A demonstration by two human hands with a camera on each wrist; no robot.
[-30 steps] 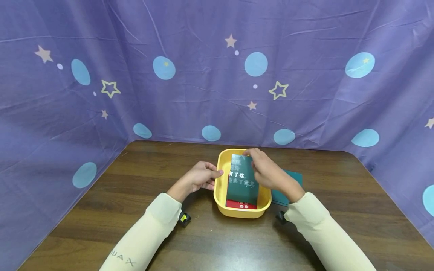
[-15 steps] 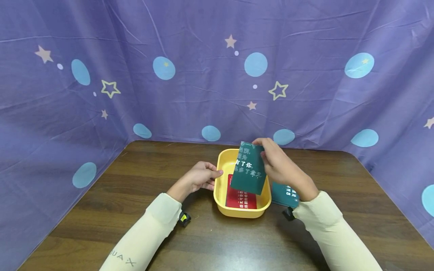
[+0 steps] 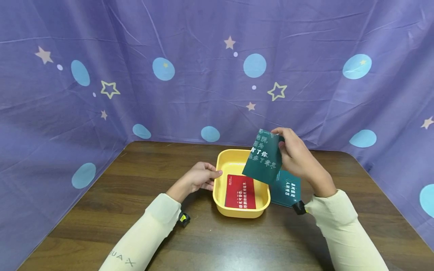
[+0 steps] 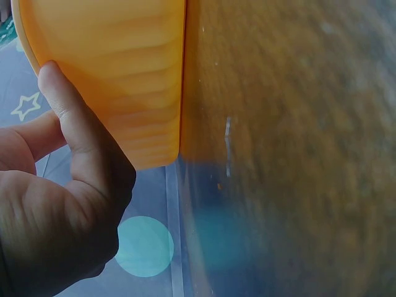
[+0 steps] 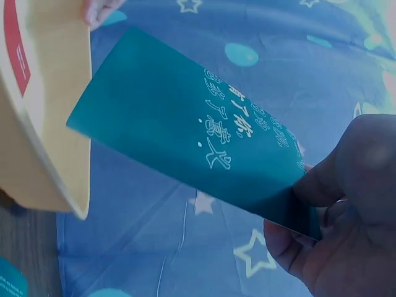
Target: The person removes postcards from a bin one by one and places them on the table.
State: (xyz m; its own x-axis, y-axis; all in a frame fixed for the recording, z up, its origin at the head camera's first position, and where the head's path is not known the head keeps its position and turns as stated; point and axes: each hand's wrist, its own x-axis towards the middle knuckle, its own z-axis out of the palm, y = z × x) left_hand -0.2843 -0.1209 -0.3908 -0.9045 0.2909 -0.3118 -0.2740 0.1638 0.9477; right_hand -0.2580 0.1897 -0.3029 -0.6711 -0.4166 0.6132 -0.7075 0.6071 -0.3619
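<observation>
My left hand (image 3: 201,177) holds the left rim of a yellow plastic tray (image 3: 219,199), its thumb at the edge; the left wrist view shows the thumb (image 4: 65,99) against the tray's outer wall (image 4: 136,80). Flat inside the tray lies a red card (image 3: 239,192) with white writing. My right hand (image 3: 296,156) pinches a dark green card (image 3: 264,156) by its upper right edge, tilted above the tray's right rim. In the right wrist view, the thumb and fingers grip one end of the green card (image 5: 167,117).
Right of the tray, partly behind the raised card, a small stack of green cards (image 3: 286,190) lies on the brown wooden table (image 3: 162,158). A purple curtain (image 3: 203,75) with stars and blue ovals hangs behind and at the sides.
My right hand has lifted the green card from inside the tray and moved it right and up, uncovering the red card. The left hand stays at the tray's rim.
</observation>
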